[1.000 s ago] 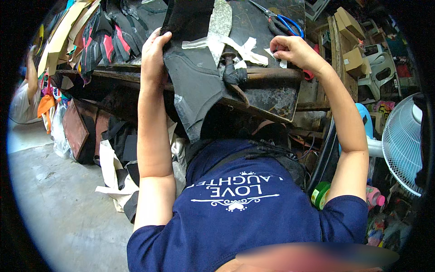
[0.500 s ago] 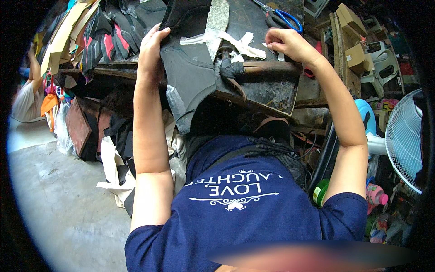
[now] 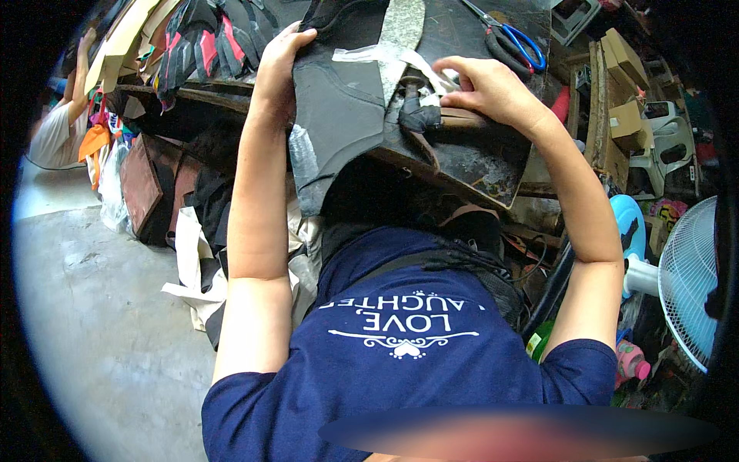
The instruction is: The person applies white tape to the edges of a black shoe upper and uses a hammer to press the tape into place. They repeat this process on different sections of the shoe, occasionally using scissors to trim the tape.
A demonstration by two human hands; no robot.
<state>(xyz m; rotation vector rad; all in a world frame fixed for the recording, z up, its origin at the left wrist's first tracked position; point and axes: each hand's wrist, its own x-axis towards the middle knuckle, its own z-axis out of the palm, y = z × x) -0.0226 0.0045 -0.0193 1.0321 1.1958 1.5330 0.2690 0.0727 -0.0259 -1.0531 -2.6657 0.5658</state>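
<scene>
My left hand (image 3: 279,71) is closed on the left edge of a dark grey flat cut piece (image 3: 339,100), its thumb on top and the other fingers partly hidden. The piece hangs over the table's front edge, with a whitish patch on its lower left. A speckled grey strip (image 3: 400,35) lies along its right side, crossed by a thin white strip (image 3: 366,54). My right hand (image 3: 493,91) has its thumb and fingers curled about the loose right end of the white strip. Under that hand is a wooden handle bound in black (image 3: 419,115).
Blue-and-black-handled scissors (image 3: 519,46) lie on the dark worktable (image 3: 493,173) beyond my right hand. Black and pink cut pieces (image 3: 208,50) are heaped at the far left. A fan (image 3: 685,277) stands at right, near cardboard boxes (image 3: 627,123). Another person's arm (image 3: 81,73) shows far left.
My right hand has moved left and its fingers have opened out from a loose fist onto the white strip's end, which has bent. The left hand keeps its hold. The view has shifted slightly.
</scene>
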